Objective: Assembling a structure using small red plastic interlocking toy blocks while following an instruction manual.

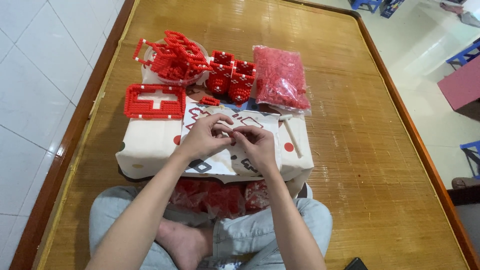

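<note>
Whatever sat pinched between the left hand (204,137) and right hand (256,145) was too small to tell, covered by the fingertips. Beneath both grips, a sheet of paper (220,162) was partly hidden. Nearer the body, a bag of red pieces (220,197) lay half concealed under the box (150,142).

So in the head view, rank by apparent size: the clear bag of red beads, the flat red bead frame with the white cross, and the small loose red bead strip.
1. Bag of red beads
2. Flat red bead frame, close to the bag, so unsure
3. Small red bead strip, clearly smallest
</note>
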